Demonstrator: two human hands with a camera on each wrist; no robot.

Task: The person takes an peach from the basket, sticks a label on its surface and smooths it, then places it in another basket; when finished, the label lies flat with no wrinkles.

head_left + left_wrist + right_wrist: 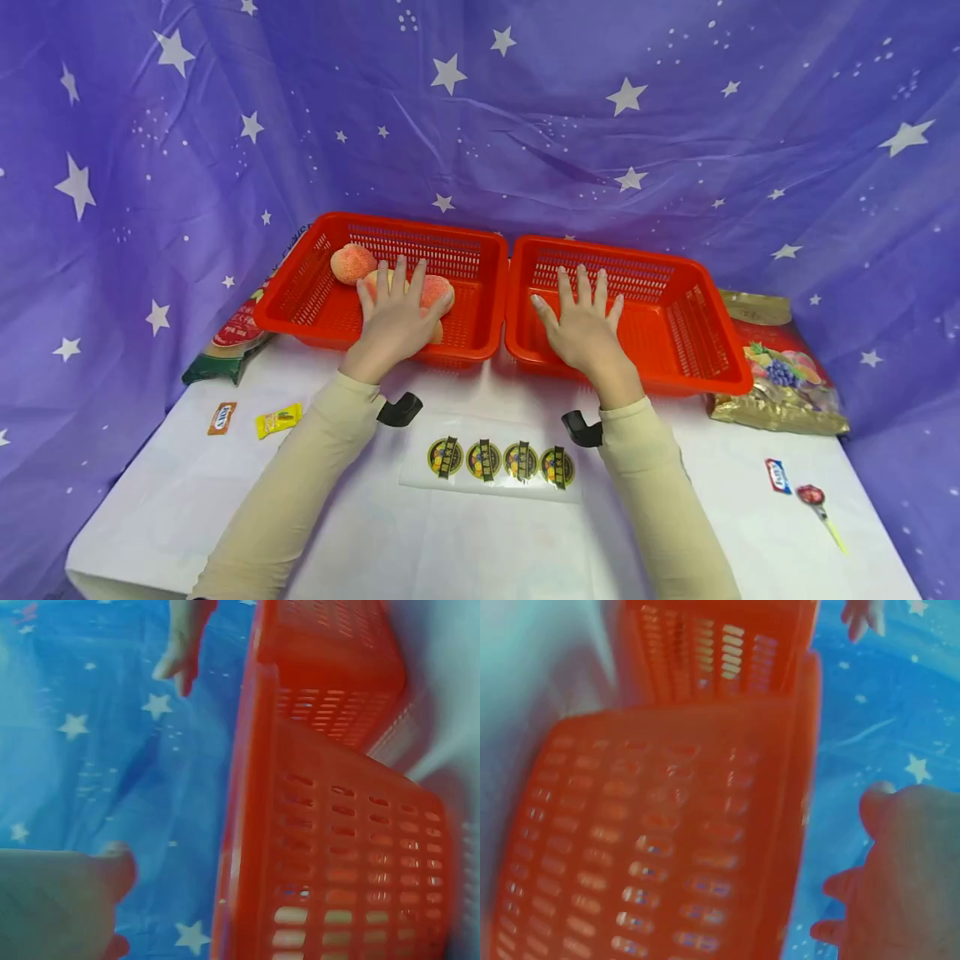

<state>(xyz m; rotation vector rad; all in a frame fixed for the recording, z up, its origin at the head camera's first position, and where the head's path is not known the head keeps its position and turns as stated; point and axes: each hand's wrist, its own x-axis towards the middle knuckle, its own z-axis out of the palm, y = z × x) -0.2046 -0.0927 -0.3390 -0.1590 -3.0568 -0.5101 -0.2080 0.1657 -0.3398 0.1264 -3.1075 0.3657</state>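
Observation:
Two red plastic baskets stand side by side on the table. Inside the left basket [300, 325] lie several peaches, one peach [353, 264] at its back left and another peach [437, 290] partly behind my left hand [395, 321]. That hand hovers over the basket's front rim, fingers straight and spread, holding nothing. My right hand [583, 329] is spread in the same way above the right basket [686, 385], where no fruit shows. In both wrist views the hands appear above the rims, with the slotted basket walls below them.
In front of the baskets lies a sheet of round stickers [483, 460]. Small wrapped candies [278, 421] are at left; another wrapped candy [777, 476] and a lollipop [812, 497] are at right. Bags flank the baskets, a green-and-red bag [238, 333] and a gold-and-red bag [787, 375]. Starry purple cloth [525, 125] hangs behind.

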